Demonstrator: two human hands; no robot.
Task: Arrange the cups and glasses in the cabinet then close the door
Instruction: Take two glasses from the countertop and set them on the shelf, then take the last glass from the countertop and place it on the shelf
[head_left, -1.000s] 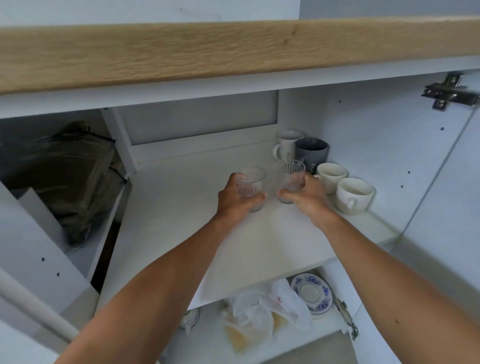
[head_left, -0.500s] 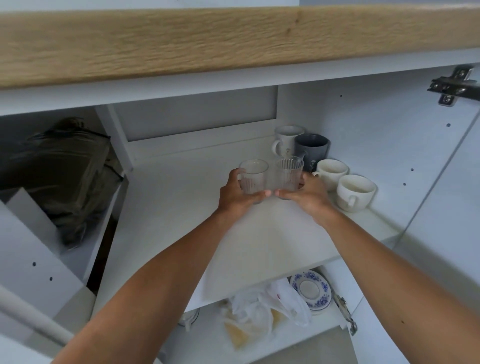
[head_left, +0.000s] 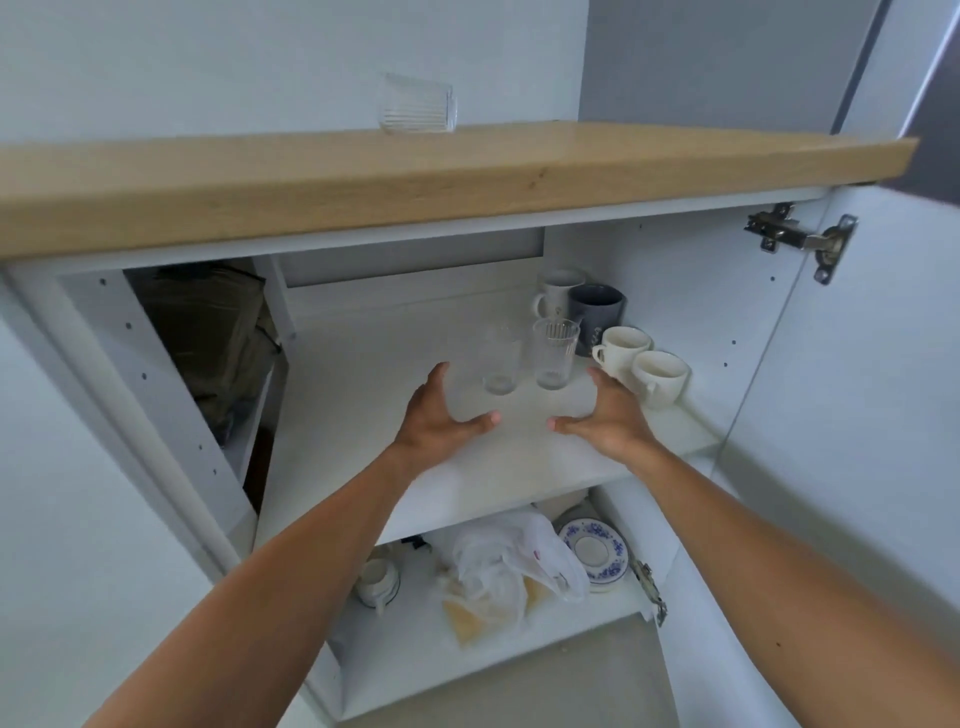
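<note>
Two clear ribbed glasses stand side by side on the white upper shelf (head_left: 498, 467) of the open cabinet: the left glass (head_left: 501, 361) and the right glass (head_left: 554, 353). Behind and right of them stand a white mug (head_left: 555, 293), a dark grey mug (head_left: 597, 314) and two cream cups (head_left: 623, 351) (head_left: 661, 376). My left hand (head_left: 441, 415) and my right hand (head_left: 605, 413) hover just in front of the glasses, fingers spread, holding nothing. Another ribbed glass (head_left: 415, 104) lies on the wooden countertop (head_left: 467, 171).
The right door (head_left: 857, 415) stands open on its hinge (head_left: 800, 239). The lower shelf holds a blue-patterned saucer (head_left: 595, 553), a plastic bag (head_left: 511, 571) and a small white pot (head_left: 376, 577). The left compartment holds a dark bag (head_left: 208, 332).
Both hands have let go of the two glasses, which now stand on the shelf, and have drawn back toward me. The camera has tilted up, showing the countertop.
</note>
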